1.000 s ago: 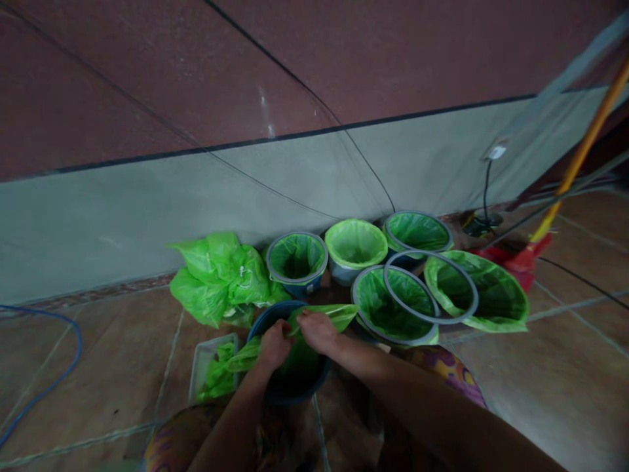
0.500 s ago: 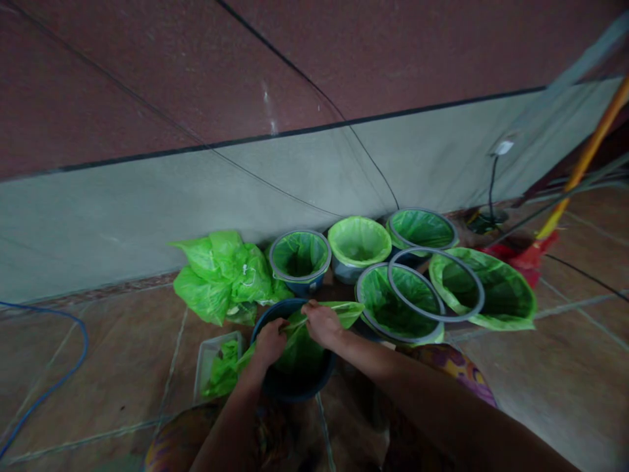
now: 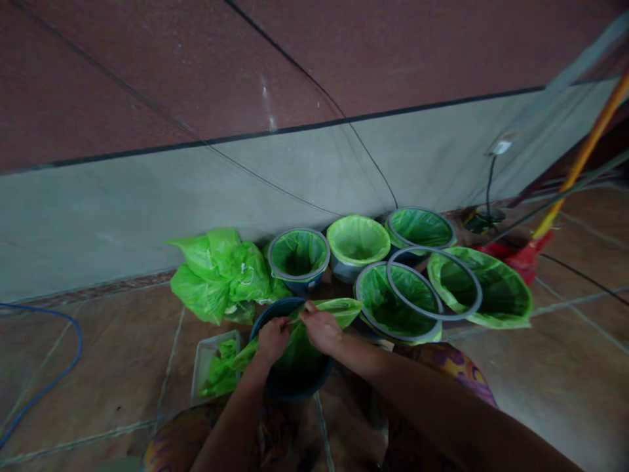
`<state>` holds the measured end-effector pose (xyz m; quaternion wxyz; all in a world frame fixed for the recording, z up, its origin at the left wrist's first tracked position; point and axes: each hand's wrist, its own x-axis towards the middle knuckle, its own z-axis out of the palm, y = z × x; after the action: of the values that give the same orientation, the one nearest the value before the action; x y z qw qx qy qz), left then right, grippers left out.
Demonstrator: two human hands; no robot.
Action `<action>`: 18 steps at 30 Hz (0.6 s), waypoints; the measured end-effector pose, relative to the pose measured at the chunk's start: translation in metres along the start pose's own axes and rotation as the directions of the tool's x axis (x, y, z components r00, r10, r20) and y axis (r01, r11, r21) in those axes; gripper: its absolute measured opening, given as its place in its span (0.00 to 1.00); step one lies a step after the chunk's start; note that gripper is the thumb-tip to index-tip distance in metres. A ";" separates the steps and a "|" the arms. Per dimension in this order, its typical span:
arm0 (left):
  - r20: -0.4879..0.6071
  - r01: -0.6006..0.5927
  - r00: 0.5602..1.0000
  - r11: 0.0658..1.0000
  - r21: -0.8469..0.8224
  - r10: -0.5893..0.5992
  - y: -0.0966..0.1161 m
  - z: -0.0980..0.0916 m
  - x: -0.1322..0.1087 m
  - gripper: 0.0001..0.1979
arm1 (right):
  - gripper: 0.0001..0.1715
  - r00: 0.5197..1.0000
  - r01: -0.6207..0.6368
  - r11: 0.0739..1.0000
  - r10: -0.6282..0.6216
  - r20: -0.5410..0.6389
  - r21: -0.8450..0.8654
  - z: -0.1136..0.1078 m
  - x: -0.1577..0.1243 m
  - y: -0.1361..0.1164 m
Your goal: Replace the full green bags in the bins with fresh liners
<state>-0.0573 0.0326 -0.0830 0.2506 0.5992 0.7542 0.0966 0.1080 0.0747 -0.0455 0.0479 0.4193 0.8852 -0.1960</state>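
A dark blue bin [image 3: 307, 387] stands on the floor between my knees. Over its mouth, a thin green plastic bag [image 3: 299, 347] hangs partly inside. My left hand [image 3: 274, 339] is closed on the bag's edge at the left of the opening. Close beside it, my right hand [image 3: 320, 328] pinches the same edge, and a flap of the bag sticks out past it to the right. The fingertips of both hands nearly meet. Left of the bin, a white plastic tray [image 3: 197, 370] holds crumpled green bags [image 3: 221, 370].
Several lined bins, including a grey one [image 3: 346, 269], stand near the wall. A loose grey ring [image 3: 479, 295] lies across two bins. Filled green bags [image 3: 216, 272] sit left. A blue hose [image 3: 78, 341], a red dustpan-like item [image 3: 528, 259] and a yellow-orange pole [image 3: 584, 164] flank them.
Both hands keep hold of the bag's edge and have shifted only slightly, the left a little closer to the right. The camera view has moved a little.
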 end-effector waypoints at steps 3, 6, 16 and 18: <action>0.036 -0.002 0.999 1.000 -0.030 0.004 -0.001 -0.001 0.000 0.13 | 0.15 1.000 0.009 1.000 -0.009 0.001 -0.002 0.004 0.006 -0.002; 0.053 0.000 0.999 0.999 -0.043 0.002 -0.002 0.000 -0.001 0.14 | 0.17 1.000 -0.004 1.000 0.004 -0.011 0.004 0.005 0.009 -0.005; 0.069 -0.013 0.997 0.998 -0.064 0.018 -0.006 -0.002 -0.003 0.16 | 0.16 0.998 0.035 0.999 -0.033 0.054 -0.029 0.005 0.013 -0.008; 0.062 -0.008 0.998 0.999 -0.053 0.011 -0.006 -0.003 -0.003 0.15 | 0.17 0.998 0.030 0.999 -0.028 0.049 -0.036 0.008 0.015 -0.008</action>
<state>-0.0630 0.0286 -0.0820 0.2894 0.5986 0.7403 0.0991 0.0918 0.0783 -0.0544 0.0744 0.4003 0.8933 -0.1904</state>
